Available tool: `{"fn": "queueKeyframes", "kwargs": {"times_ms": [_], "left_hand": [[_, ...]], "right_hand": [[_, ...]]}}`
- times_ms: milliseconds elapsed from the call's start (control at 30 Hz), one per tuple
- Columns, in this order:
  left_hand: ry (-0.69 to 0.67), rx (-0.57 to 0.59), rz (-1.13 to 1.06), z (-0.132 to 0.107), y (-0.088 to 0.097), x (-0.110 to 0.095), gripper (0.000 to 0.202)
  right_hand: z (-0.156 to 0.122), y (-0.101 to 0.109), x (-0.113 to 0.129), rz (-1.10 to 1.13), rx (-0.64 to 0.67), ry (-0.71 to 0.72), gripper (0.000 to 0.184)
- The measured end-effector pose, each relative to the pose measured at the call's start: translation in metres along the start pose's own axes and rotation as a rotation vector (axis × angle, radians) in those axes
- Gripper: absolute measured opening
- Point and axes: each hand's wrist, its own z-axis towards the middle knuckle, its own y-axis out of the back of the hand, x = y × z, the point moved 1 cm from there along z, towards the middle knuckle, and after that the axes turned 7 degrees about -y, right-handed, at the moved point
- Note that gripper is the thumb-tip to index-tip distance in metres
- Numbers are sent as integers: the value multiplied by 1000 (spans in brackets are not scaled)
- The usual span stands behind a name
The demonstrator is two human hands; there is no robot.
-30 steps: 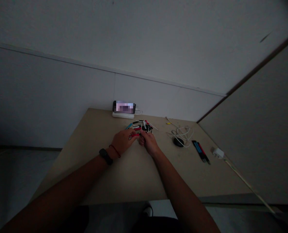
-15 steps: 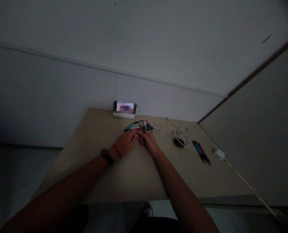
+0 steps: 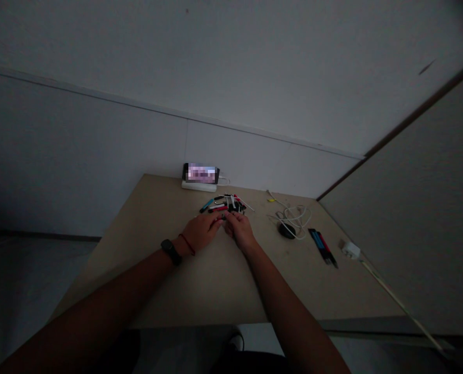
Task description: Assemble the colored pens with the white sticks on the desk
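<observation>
My left hand [image 3: 202,230] and my right hand [image 3: 239,229] meet over the middle of the table, fingertips pinched close together. Between them is a small dark piece [image 3: 223,216], too small and dim to name; both hands seem closed on it. Just beyond the fingers lies a loose pile of pen parts [image 3: 231,201], black, white and red, with thin white sticks among them. A blue and black pen barrel [image 3: 207,205] rests at the pile's left side. On my left wrist are a dark watch and a red cord.
A phone [image 3: 201,173] leans on a white block [image 3: 199,186] by the wall. To the right, a black mouse [image 3: 287,230] lies with a tangled white cable [image 3: 302,212]. Several assembled pens [image 3: 323,247] lie beyond it, near a white plug [image 3: 351,250] at the table's right side.
My fingertips have shifted slightly, and more of the small dark piece shows between them. The pile, phone, mouse and pens stay where they were; the view has moved a little.
</observation>
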Motion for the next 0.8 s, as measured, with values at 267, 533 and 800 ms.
{"fn": "queueKeyframes", "kwargs": {"times_ms": [267,533,800], "left_hand": [[20,-35,12,2,0,-3,24],[9,-44,-25,0,-1,-2,21],[20,-12,-18,0,2,-6,19]], "right_hand": [[-4,-1,6,-70,-39,36,49],[0,3,1,-125,-131,50,55],[-1,1,0,-14,-55,56,47]]}}
